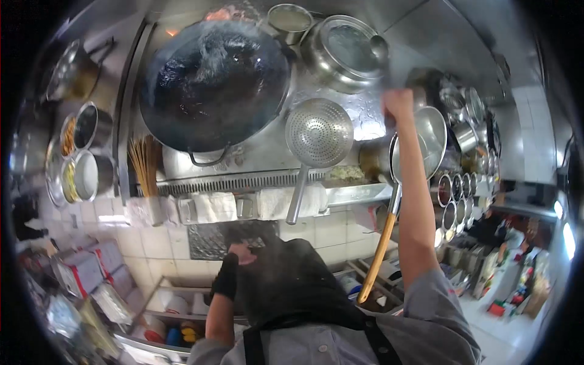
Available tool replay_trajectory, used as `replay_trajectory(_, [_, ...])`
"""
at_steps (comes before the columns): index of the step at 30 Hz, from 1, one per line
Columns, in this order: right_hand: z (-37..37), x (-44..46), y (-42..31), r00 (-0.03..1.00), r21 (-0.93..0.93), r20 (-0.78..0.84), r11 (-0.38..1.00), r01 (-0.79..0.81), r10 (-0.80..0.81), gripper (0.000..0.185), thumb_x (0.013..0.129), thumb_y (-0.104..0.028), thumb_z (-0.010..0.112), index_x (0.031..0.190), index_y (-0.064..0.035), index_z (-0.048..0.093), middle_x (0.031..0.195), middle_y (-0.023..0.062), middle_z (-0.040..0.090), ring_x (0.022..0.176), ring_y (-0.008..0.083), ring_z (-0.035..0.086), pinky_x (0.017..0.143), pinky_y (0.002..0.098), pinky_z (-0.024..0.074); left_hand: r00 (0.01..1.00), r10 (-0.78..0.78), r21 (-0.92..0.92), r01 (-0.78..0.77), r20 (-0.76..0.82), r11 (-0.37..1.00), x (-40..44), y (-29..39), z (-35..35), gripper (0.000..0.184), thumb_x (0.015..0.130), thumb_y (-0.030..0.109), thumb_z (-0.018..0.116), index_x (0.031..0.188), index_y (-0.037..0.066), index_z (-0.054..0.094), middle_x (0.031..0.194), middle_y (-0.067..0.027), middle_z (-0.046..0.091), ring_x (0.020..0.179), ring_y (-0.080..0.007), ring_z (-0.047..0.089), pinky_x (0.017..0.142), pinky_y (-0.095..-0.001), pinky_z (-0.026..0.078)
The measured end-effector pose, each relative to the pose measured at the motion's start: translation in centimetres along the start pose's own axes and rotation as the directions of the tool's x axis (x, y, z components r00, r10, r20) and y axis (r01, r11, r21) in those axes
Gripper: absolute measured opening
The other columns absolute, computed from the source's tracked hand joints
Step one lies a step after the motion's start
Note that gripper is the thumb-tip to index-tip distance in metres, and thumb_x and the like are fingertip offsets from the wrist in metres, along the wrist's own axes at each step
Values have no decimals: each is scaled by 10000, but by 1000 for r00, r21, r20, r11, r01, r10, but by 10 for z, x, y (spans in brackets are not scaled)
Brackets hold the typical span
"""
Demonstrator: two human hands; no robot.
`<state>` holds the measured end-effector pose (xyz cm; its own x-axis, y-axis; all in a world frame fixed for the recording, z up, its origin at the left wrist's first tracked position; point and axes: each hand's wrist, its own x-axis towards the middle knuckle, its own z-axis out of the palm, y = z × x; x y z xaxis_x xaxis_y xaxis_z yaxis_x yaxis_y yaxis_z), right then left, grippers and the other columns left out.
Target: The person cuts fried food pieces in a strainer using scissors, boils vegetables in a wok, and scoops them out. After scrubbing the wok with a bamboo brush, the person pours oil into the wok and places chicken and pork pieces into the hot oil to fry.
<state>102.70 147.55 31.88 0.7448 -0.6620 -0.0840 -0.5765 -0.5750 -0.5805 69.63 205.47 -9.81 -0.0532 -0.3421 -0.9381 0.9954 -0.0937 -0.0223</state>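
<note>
My right hand (pixel 398 103) reaches forward over the right side of the stove, its fingers closed around the handle of a ladle. The ladle's bowl (pixel 378 48) is at the right rim of a steel pot (pixel 331 70) of liquid; its handle is blurred. My left hand (pixel 243 253), with a black band at the wrist, hangs low beside my black apron (pixel 286 280); its fingers are too unclear to read. A large dark wok (pixel 213 91) with steaming liquid sits on the burner. A perforated strainer (pixel 319 134) lies on the stove, its handle over the front edge.
Flames (pixel 222 13) show behind the wok. A wooden-handled strainer (pixel 380 255) rests at the right under my forearm. Bamboo sticks (pixel 144 161) stand at the left, by steel containers (pixel 91 173). Folded white cloths (pixel 213 205) line the front edge. Several seasoning pots (pixel 456 188) stand right.
</note>
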Motion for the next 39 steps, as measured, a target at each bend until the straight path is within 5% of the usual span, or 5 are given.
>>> replay_trajectory(3, [-15,-39,-18,955,865,295,428,-263,-10,146,890,-15,606,863,129,613,691,148,600,505,172,556,459,283,458,997,-51,390,71,-62,918,-106,3,-6,390,1035,344,590,1102,-32,670,909,-152,753,842,-232,746,709,-366,627])
replay_trajectory(9, [-5,-61,50,733,661,607,-317,-681,-307,264,998,-11,546,1133,209,492,797,112,544,517,63,448,407,180,388,916,382,502,-388,121,773,-379,70,100,366,1064,284,575,1189,-40,693,960,-136,757,861,-176,721,795,-312,586])
replay_trajectory(28, [-41,-358,-74,704,705,697,-46,-707,-135,293,983,-47,565,1233,105,573,837,55,550,504,54,408,367,203,339,467,705,696,-716,533,-52,-593,120,119,250,998,94,653,1225,-10,671,955,-128,731,912,-206,743,758,-301,572])
replay_trajectory(34, [26,-411,-79,959,606,225,746,-275,172,238,920,-45,595,1124,33,689,680,32,580,561,66,543,401,239,370,527,709,762,-647,468,-23,-600,126,61,255,988,113,667,1222,14,673,932,-114,731,864,-197,728,762,-309,577])
replay_trajectory(39, [112,-414,33,987,-88,-117,991,102,-112,560,817,-6,616,1371,51,568,939,293,695,798,535,650,746,520,533,556,683,792,-608,474,-54,-601,139,37,255,1000,137,653,1227,21,668,978,-125,738,824,-202,715,773,-328,580])
